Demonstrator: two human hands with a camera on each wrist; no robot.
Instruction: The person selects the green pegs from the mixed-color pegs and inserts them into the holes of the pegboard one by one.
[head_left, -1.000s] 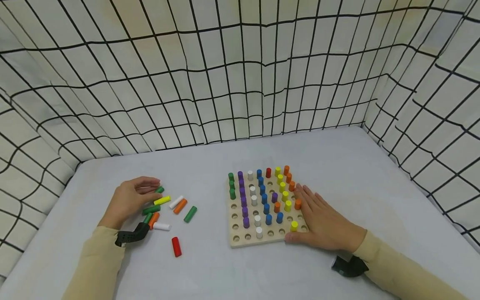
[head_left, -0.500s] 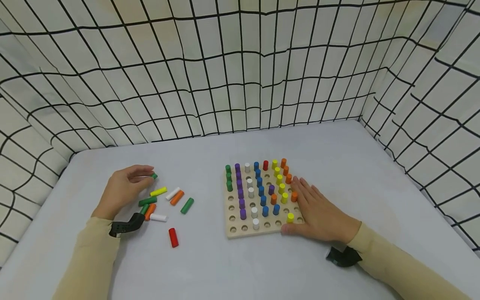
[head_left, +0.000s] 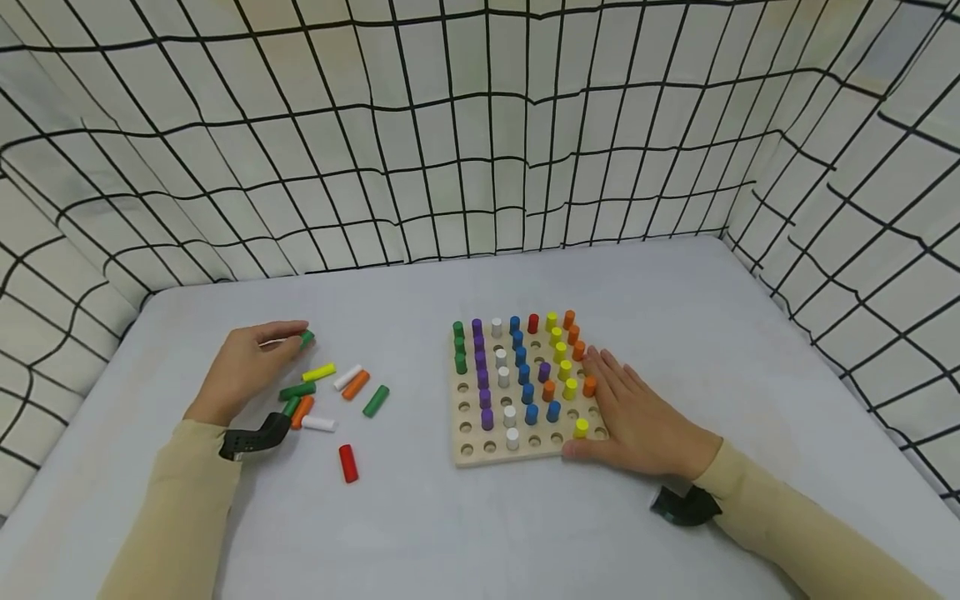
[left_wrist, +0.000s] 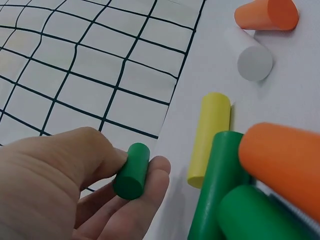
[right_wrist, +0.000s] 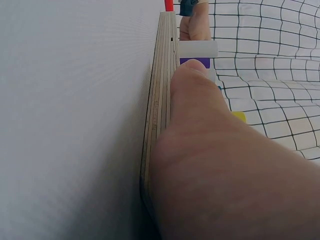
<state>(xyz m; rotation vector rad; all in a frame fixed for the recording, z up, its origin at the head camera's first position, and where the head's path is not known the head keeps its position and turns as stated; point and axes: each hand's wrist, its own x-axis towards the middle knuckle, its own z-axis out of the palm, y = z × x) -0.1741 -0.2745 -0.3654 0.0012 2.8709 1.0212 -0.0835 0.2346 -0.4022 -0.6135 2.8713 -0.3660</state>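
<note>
My left hand (head_left: 243, 371) pinches a green peg (left_wrist: 132, 171) between thumb and fingers, just beyond the loose pegs at the left. My right hand (head_left: 645, 429) rests with straight fingers along the right side of a square wooden pegboard (head_left: 477, 437), its thumb by the front right corner. In the right wrist view the thumb lies along the layered board edge (right_wrist: 159, 90). Coloured pegs stand upright in rows: green, purple, white, blue, yellow and orange, with a red peg (head_left: 533, 323) in the back row. Several holes show, mostly towards the front; my right hand covers some.
Loose pegs lie near my left wrist: a yellow peg (head_left: 319, 372), white and orange ones, several green ones, and a red peg (head_left: 348, 463) nearer the front. Black-lined white sheeting (head_left: 450, 167) rises behind the white table (head_left: 420, 525) and at both sides.
My left hand has picked up the green peg and drawn it slightly away from the loose pegs. My right hand stays on the board. The head view has shifted a little.
</note>
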